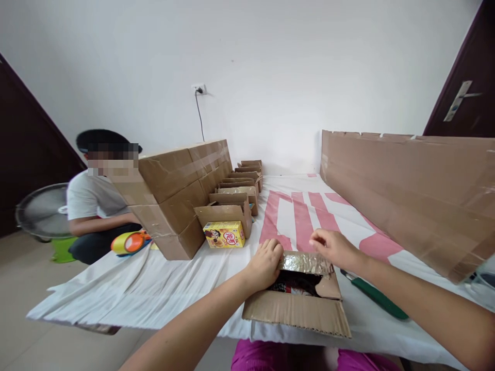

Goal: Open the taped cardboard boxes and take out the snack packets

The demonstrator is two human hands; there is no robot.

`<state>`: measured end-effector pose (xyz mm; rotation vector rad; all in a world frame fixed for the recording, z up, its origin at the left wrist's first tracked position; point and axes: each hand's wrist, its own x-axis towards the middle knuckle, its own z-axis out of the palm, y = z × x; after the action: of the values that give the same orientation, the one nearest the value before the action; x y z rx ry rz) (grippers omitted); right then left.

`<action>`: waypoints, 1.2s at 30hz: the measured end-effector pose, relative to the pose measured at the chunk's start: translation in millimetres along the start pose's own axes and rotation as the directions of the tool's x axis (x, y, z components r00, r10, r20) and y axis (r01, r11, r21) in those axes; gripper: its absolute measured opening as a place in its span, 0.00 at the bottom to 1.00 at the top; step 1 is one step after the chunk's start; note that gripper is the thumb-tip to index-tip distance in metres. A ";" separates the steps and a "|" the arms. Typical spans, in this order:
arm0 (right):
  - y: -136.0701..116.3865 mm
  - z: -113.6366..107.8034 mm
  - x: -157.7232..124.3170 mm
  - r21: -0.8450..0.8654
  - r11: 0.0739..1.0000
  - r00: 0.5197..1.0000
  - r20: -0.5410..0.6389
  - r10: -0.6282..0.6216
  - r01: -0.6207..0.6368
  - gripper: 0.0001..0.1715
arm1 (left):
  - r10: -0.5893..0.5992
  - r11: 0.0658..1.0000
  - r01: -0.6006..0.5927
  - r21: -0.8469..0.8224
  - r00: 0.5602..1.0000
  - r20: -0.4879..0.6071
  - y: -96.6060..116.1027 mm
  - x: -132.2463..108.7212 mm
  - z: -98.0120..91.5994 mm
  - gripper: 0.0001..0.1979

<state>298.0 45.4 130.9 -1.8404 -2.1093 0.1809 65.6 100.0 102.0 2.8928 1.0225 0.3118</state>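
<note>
A cardboard box lies at the table's front edge, its near flap folded outward and dark and red-white contents showing inside. My left hand is closed on the box's back left corner, by a flap covered with shiny tape. Above the back right corner, my right hand has its thumb and fingertips pressed together; whatever is between them is too small to make out. Beneath my right forearm rests a green-handled tool, probably a knife, its blade end near the box.
Sealed cartons are stacked on the left, with a row of opened boxes and a yellow packet beside them. A tall cardboard panel stands right. Orange-yellow tape lies near a crouching person. White cloth covers the table.
</note>
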 end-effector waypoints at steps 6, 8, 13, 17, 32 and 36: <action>83.8 26.7 -59.2 -0.109 0.954 0.956 0.053 0.287 -0.280 0.08 | -0.010 1.000 0.010 -0.025 1.000 0.009 2.8 -0.5 -2.4 0.11; 103.6 47.0 -85.7 -0.163 0.934 0.936 0.105 0.337 -0.318 0.12 | -0.012 0.999 0.013 -0.032 1.000 0.013 3.6 -0.4 -3.5 0.12; 130.4 70.0 -114.3 -0.125 0.969 0.969 0.096 0.227 -0.215 0.18 | -0.012 0.999 0.013 -0.043 1.000 0.021 4.9 -1.3 -6.0 0.14; 115.4 33.1 -100.0 0.037 0.995 0.981 -0.168 0.099 -0.094 0.24 | -0.013 0.999 0.014 -0.048 1.000 0.025 5.3 -1.6 -6.3 0.14; 45.2 -25.1 -58.2 0.036 0.931 0.921 0.132 -0.366 0.364 0.22 | 0.013 0.994 -0.009 -0.107 0.999 0.036 4.1 -2.7 -7.4 0.16; 49.8 -15.5 -57.9 0.048 0.916 0.914 0.073 -0.400 0.397 0.23 | 0.018 0.993 -0.014 -0.121 0.999 0.033 3.6 -1.6 -7.0 0.16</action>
<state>356.0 -5.5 120.4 -1.3627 -2.4688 0.1898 65.1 96.1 108.9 2.7894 0.9414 0.3121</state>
